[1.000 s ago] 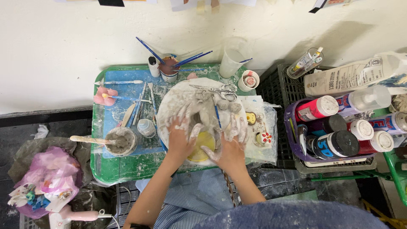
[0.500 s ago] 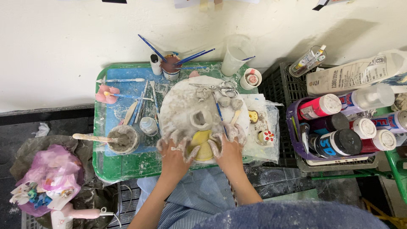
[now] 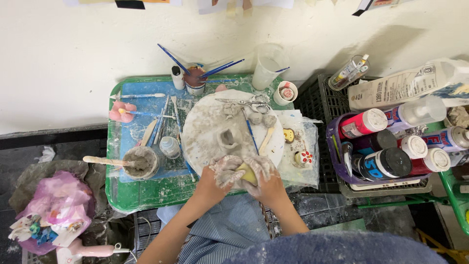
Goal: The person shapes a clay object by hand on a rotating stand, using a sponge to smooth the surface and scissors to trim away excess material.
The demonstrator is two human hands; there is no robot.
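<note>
Both my clay-smeared hands, left hand and right hand, close their fingers around a yellow sponge at frame centre, over the near edge of the round white clay-coated board, so drips land there.

I'm seeing both my hands, left hand and right hand, caked in pale grey clay; forearms bare, blue-and-white striped cloth over my lap
</note>
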